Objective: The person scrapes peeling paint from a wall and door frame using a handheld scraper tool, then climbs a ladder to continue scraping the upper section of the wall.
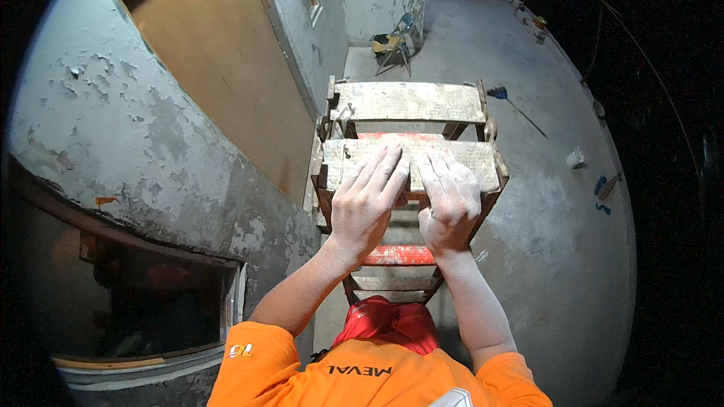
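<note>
Before me stands a worn wooden stepladder, its top board spattered pale and a nearer board just below it. My left hand lies palm down on the left part of the nearer board, fingers stretched forward. On the right part of that board rests my right hand, also palm down, its thumb tucked by the near edge. Pale dust coats both hands. Neither is seen holding a loose object. Between my forearms show a red rung and lower wooden rungs.
A wall with peeling paint and a brown door panel run along the left, above a dark window. A folding chair stands ahead. On the concrete floor lie a broom and a white bag-like thing.
</note>
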The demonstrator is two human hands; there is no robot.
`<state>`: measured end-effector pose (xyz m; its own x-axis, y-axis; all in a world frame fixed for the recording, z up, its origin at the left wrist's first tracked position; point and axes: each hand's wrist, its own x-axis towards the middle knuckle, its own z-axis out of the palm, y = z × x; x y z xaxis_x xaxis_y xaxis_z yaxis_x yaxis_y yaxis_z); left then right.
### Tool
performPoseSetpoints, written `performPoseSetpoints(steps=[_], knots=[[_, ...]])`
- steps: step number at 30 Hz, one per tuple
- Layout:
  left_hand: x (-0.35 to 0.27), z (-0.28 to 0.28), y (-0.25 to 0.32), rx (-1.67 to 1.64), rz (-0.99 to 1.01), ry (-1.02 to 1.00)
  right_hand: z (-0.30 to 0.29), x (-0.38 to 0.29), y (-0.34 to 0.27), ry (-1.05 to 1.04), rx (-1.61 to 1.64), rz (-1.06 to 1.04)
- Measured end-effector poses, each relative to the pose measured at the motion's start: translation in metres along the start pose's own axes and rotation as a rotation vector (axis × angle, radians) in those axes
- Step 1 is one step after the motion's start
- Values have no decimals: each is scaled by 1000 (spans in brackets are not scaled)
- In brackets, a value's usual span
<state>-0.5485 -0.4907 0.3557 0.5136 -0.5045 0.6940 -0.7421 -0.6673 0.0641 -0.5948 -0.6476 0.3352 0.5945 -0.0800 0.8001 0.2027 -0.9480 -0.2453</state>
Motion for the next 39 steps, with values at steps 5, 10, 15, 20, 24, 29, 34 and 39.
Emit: performPoseSetpoints(steps=[5, 10, 15, 20, 24, 29, 34, 39], knots=[[0, 1, -2, -50, -13, -27, -5, 4, 1, -39, -5, 6], [0, 1, -6, -65, -7, -81, -9, 6, -2, -62, 18, 26], [2, -4, -2, -98, -36, -40, -10, 5, -3, -73, 36, 26], [7, -8, -5, -126, -24, -64, -14, 10, -6, -87, 20, 59], [9, -15, -5, -146, -38, -105, -14, 8, -5, -87, 56, 59], [21, -35, -9, -266, -82, -239, -17, 8, -2, -132, 92, 102], [62, -71, 0, -523, -495, -633, -43, 23, -6, -289, 132, 144], [53, -49, 3, -877, -117, -280, -61, 35, -4, -380, 546, 251]])
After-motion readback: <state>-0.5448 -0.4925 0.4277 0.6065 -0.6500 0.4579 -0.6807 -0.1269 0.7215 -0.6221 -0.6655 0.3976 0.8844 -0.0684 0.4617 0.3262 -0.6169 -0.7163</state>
